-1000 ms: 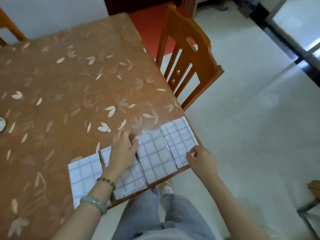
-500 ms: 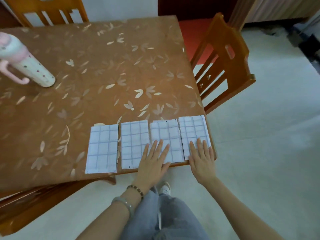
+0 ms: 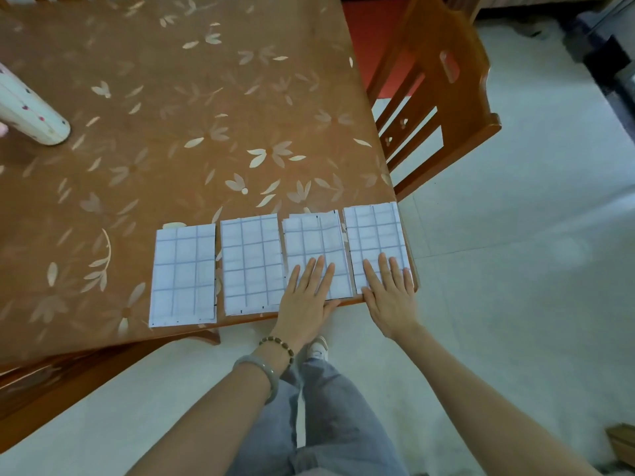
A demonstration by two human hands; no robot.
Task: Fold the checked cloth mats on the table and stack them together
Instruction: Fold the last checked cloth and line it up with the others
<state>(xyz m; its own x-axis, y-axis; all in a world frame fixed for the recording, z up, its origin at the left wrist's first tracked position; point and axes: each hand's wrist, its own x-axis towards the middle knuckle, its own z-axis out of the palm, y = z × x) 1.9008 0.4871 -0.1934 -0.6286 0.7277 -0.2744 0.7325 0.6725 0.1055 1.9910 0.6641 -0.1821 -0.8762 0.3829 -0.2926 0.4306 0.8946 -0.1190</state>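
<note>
Grey trousers (image 3: 330,424) come nearest. Beyond, the left hand (image 3: 304,300) lies flat, fingers straight, on the third mat (image 3: 314,242), the right hand (image 3: 390,297) likewise on the rightmost mat (image 3: 374,231); neither grips. The second mat (image 3: 251,262) and leftmost mat (image 3: 184,273) lie alongside, folded, at the table (image 3: 206,97) edge; a cream bottle (image 3: 31,111) stands farther off.

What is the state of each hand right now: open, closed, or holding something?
Left hand: open, fingers flat on the third checked mat from the left, holding nothing.
Right hand: open, fingers flat on the rightmost checked mat, holding nothing.
</note>
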